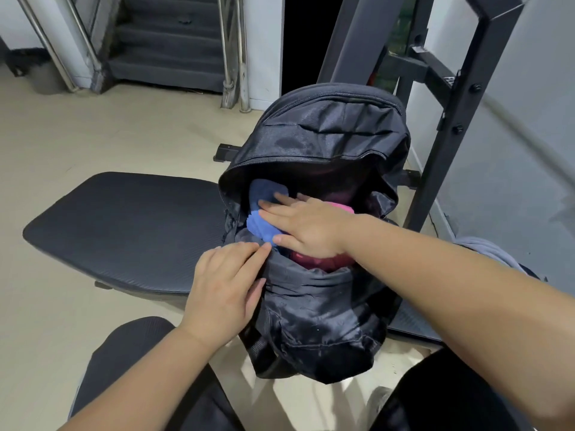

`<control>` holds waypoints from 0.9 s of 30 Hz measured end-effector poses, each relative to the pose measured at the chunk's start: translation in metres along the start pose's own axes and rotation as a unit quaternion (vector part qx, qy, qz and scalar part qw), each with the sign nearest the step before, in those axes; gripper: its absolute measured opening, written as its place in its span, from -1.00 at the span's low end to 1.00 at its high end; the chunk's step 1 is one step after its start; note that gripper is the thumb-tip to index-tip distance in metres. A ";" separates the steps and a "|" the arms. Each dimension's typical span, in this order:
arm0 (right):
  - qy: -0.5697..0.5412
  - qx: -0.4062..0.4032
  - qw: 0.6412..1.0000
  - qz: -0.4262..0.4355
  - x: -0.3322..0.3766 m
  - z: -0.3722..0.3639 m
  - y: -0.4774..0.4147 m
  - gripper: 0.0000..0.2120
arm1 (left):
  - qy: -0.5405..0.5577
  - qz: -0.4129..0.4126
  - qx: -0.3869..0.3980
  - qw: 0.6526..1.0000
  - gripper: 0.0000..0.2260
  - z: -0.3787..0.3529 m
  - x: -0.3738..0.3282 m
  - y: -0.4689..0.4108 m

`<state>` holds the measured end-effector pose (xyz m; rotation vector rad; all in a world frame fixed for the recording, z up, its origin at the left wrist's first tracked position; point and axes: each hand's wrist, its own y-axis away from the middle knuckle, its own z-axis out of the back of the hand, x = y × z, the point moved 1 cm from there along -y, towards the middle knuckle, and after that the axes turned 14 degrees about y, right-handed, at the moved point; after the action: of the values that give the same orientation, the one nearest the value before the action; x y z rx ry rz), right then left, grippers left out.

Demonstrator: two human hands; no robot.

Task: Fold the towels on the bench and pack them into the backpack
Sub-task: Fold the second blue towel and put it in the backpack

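Note:
A black backpack (326, 144) stands unzipped at the right end of the black padded bench (124, 225). A folded blue towel (261, 227) sticks up in the left of its opening, and a pink towel (314, 262) lies deeper inside, mostly hidden. My right hand (308, 228) lies flat on the blue towel with straight fingers, pressing it into the bag. My left hand (227, 287) pinches the front edge of the backpack's opening, just below the blue towel.
A dark metal rack frame (460, 98) rises behind and to the right of the backpack. A grey cloth (485, 250) lies at the right, beyond my right forearm. Stairs (168, 42) and beige floor lie further back. My knees in dark trousers are at the bottom.

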<state>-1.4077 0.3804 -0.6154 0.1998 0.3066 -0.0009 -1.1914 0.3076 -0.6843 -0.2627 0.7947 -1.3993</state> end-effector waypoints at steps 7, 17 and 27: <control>-0.025 0.094 0.995 -0.039 0.022 -0.015 -0.053 -0.40 | -0.021 -0.057 -0.010 0.998 -0.95 0.010 -0.002 -0.018; -0.018 0.091 0.995 -0.047 0.029 -0.019 -0.064 -0.33 | 0.016 -0.049 0.018 0.999 -0.93 0.016 -0.003 -0.023; -0.116 -0.179 0.969 -0.122 -0.006 -0.009 0.050 -0.50 | -0.004 0.041 0.014 0.999 -0.57 -0.003 -0.031 -0.029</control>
<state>-1.4145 0.4314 -0.6119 -0.1978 0.0930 -0.2102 -1.2151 0.3323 -0.6586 -0.2120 0.7701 -1.3311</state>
